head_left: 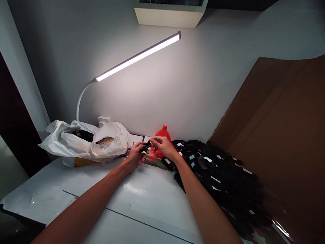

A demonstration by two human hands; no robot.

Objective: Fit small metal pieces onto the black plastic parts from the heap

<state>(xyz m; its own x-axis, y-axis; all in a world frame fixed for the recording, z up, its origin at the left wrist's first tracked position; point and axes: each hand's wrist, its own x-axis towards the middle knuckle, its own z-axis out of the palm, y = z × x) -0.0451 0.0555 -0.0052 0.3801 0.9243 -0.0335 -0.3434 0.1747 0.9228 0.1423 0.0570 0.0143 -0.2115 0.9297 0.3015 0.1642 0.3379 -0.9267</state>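
My left hand (pixel 134 157) is closed round a small black piece (pixel 145 147), gripping it between thumb and fingers above the table. My right hand (pixel 163 146) is at the far end of that piece with thumb and fingertips pinched together. Whatever those right fingertips hold is too small to make out. Right behind that hand sits a red plastic bag (pixel 164 132). Close to my right forearm, a large heap of black pieces (pixel 203 166), several with white patches, spreads across the table's right side.
White plastic bags (pixel 83 145), one with black items inside, lie at the left back. A lit desk lamp (pixel 139 57) leans over the table (pixel 142 193). A tall cardboard sheet (pixel 276 128) stands on the right. Overhead hangs a cabinet (pixel 169 17).
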